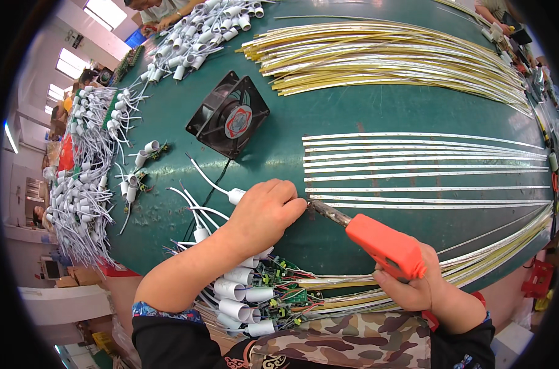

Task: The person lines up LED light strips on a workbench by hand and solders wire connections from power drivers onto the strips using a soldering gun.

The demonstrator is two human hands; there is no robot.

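Observation:
My right hand (pixel 415 286) grips a red soldering gun (pixel 387 246). Its dark metal tip points left and meets the near ends of the white LED strips (pixel 415 198), right by my left fingertips. My left hand (pixel 267 212) is closed in a pinch there; what lies between its fingers is hidden. A white cylindrical end cap (pixel 235 195) with a white cord sticks out from under that hand on its left. Below my left forearm lie several white caps (pixel 231 289) wired to green circuit boards (pixel 295 295), with wires running to yellow-backed strips (pixel 353 301).
A black square fan (pixel 228 117) stands on the green table (pixel 273 141). Heaps of white corded caps (pixel 83 197) cover the left side, with more (pixel 199 37) at the back. A thick bundle of yellow and white strips (pixel 378 58) lies far right. Other people sit beyond the table.

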